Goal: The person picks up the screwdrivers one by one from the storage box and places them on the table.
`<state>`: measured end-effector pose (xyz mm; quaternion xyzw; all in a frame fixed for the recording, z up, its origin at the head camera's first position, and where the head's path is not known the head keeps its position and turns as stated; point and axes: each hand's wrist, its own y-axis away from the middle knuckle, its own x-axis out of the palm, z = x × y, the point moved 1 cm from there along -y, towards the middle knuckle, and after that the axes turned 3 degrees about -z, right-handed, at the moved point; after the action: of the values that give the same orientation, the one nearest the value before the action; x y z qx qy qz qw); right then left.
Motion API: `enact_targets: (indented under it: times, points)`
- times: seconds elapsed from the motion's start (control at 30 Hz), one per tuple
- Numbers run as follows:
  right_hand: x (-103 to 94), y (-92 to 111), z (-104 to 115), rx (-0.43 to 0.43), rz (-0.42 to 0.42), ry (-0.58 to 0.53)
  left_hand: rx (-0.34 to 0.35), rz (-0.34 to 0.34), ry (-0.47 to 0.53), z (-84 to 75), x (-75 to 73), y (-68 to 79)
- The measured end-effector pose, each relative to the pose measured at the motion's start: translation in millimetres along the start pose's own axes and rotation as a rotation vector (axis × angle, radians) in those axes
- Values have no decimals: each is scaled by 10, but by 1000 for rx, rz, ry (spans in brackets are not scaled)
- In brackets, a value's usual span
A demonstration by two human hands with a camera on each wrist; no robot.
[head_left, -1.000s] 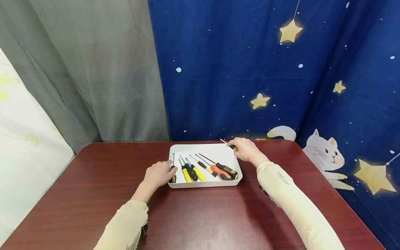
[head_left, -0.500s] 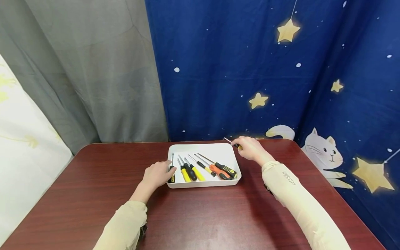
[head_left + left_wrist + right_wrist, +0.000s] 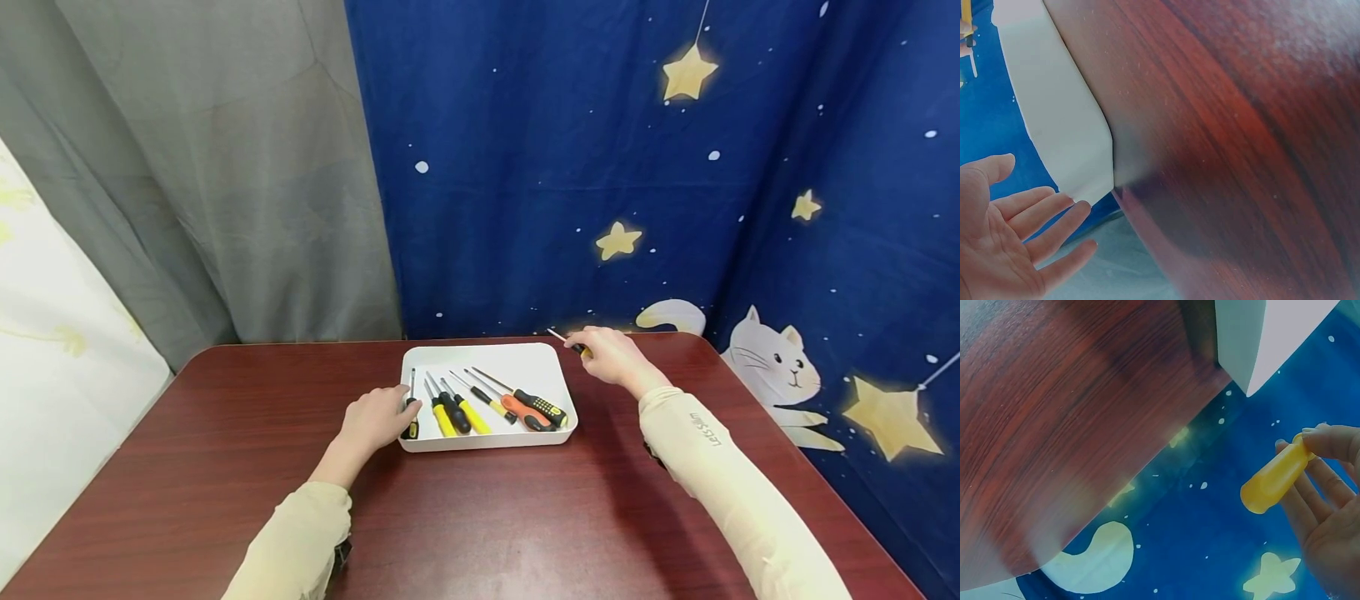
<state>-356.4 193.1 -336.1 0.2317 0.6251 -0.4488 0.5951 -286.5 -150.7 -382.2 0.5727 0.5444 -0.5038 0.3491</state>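
My right hand (image 3: 613, 357) pinches a screwdriver up beyond the tray's right far corner. Its yellow handle (image 3: 1272, 479) sticks out from thumb and fingers in the right wrist view, and in the head view the thin shaft points up and left. At the left side of the white tray (image 3: 487, 444), my left hand (image 3: 372, 418) has its fingers extended, the tips at the tray's edge in the left wrist view (image 3: 1054, 228). Close by the left thumb lies a small black-and-yellow screwdriver (image 3: 410, 430) inside the tray, partly covered by the hand.
Several more screwdrivers lie in the tray, among them yellow-and-black ones (image 3: 473, 417), an orange one (image 3: 525, 412) and a black one with yellow dots (image 3: 542, 406). The tray stands on a dark red wooden table (image 3: 480, 517), near its far edge. Curtains (image 3: 510, 167) hang behind.
My right hand has moved right and slightly up with the screwdriver, from over the tray's far right corner to beyond its right side. The left hand has stayed at the tray's left edge.
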Motion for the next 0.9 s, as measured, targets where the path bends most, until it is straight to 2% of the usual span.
enact_targets:
  times: [0.2,0.9]
  points:
    - [0,23,-68,30,7,-14,-4,0,2,2,3,-1]
    - [-46,153,-274,43,-27,5,2,-9,-3,-5,-1,-2]
